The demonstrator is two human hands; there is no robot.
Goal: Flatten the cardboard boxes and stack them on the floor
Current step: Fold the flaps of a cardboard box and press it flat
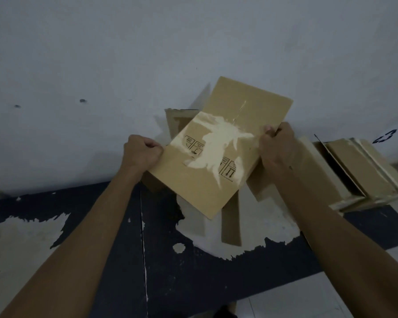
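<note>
Currently: flattened box point(221, 145) held up between both hands, above the floor.

Left hand point(143, 152) grips its left edge in a closed fist; right hand point(277, 145) curls round the right edge. Beyond the right hand, a cardboard stack point(359, 171) lies on the floor point(251, 271). Judgement: square the edges, then lower flat.

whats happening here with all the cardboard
A person is holding a flattened cardboard box up in front of a white wall, the left hand gripping its left edge and the right hand gripping its right edge. The panel facing the camera has a torn pale patch over printed handling symbols. Behind it another box leans at the wall, and more cardboard lies to the right. The held box has not yet been set down on the floor.
</note>
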